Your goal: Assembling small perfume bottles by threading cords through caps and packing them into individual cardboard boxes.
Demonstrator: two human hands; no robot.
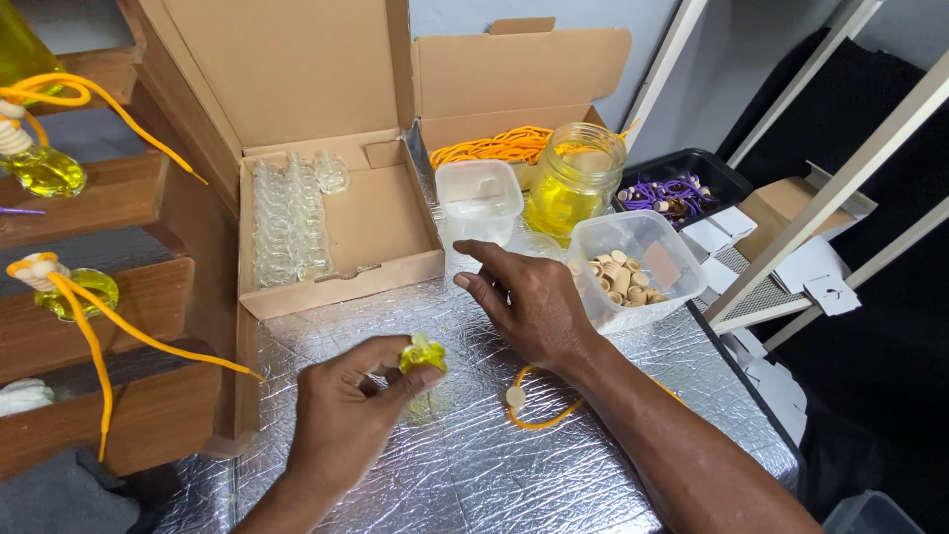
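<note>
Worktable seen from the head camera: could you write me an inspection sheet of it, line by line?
Surface: table covered in crinkled silver foil.
Job's things: small bottle of yellow liquid pinched by the left hand; yellow cord with a pale bead lying under the right wrist.
Clutter: open cardboard box with a row of empty glass bottles; jar of yellow liquid; tub of wooden caps; empty plastic tub.
Grippers: right hand empty, fingers spread, reaching towards the tubs.
Cables: nothing seen.
Surroundings: wooden steps holding filled bottles with yellow cords; black tray of purple cords.
</note>
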